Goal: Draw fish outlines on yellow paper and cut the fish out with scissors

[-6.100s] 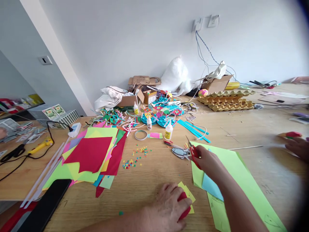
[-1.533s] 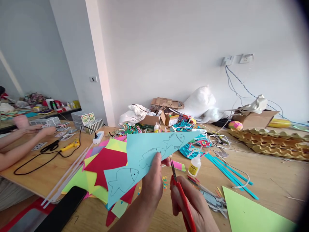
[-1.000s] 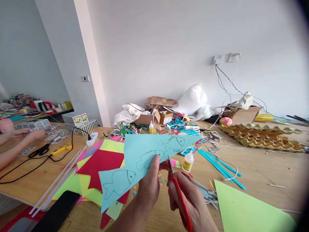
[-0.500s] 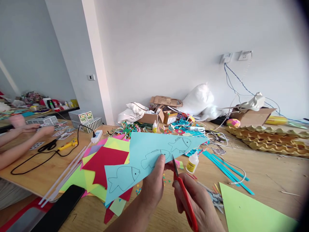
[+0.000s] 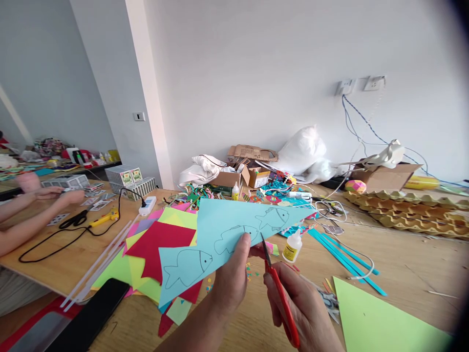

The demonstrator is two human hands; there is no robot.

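Between the thumb and fingers of my left hand (image 5: 234, 274) is a sheet of light blue paper (image 5: 216, 220), its thumb lying over the middle of three pencil-like fish drawings. My right hand (image 5: 300, 298) is closed around the red handles of a pair of scissors (image 5: 280, 298). The dark blades meet the paper's lower edge, just right of my left thumb, between the middle fish and the upper right fish. Part of the left fingers is hidden behind the paper.
Coloured paper sheets (image 5: 164, 244) lie left of my hands, near a black phone (image 5: 95, 313). A glue bottle (image 5: 292, 247) stands to the right, with blue strips (image 5: 348, 264) and a green sheet (image 5: 381, 318). At far left, another person's hands (image 5: 69, 196) hold cards.
The view has shifted very slightly. Both hands, the scissors and the blue paper keep nearly the same position.
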